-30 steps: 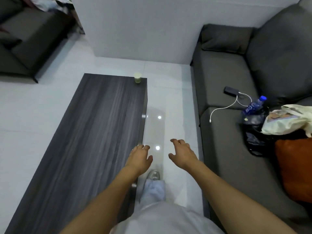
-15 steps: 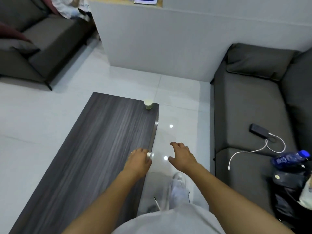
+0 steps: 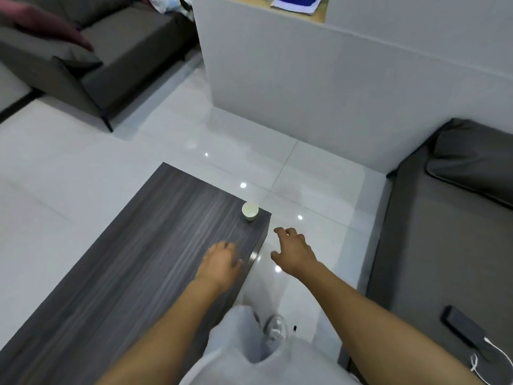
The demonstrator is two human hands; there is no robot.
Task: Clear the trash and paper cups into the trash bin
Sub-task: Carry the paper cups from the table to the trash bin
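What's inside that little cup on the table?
The paper cup stands upright at the table's far corner. Its pale inside looks empty, though the bottom is too small to see clearly.

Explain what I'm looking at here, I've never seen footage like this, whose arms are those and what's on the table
This is one picture from a camera worn on a person's head, looking forward and down, so the arms are the wearer's own. The left hand is over the dark wooden table, the right hand over the floor beside it. Both are empty, fingers relaxed. A small paper cup stands upright at the table's far corner. A grey sofa sits on the right, with a dark device and white cable on it.
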